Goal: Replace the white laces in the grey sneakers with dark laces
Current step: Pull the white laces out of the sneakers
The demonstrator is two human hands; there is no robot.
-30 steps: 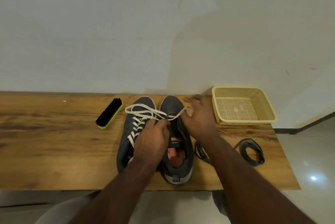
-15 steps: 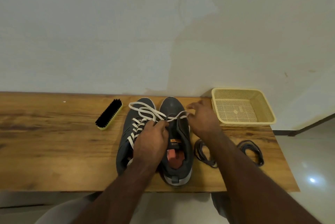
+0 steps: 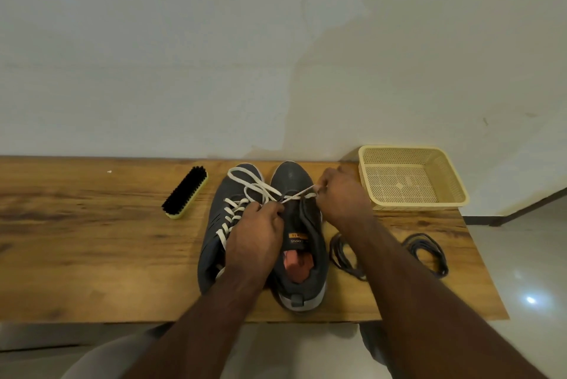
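Over the right sneaker (image 3: pixel 299 225) — white lace (image 3: pixel 294 195) taut between both pinching grips: left hand (image 3: pixel 256 234), right hand (image 3: pixel 343 197).

Matt grey sneakers (image 3: pixel 294 225), flat woven white laces (image 3: pixel 254 186); grained wooden table (image 3: pixel 92 256); perforated plastic basket (image 3: pixel 454 182); glossy floor (image 3: pixel 527 286).

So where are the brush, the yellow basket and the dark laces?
brush (image 3: pixel 185 192): head view, on its black bristles.
yellow basket (image 3: pixel 459 193): head view, on its right rim.
dark laces (image 3: pixel 427 251): head view, on the right-hand coil lying on the table.
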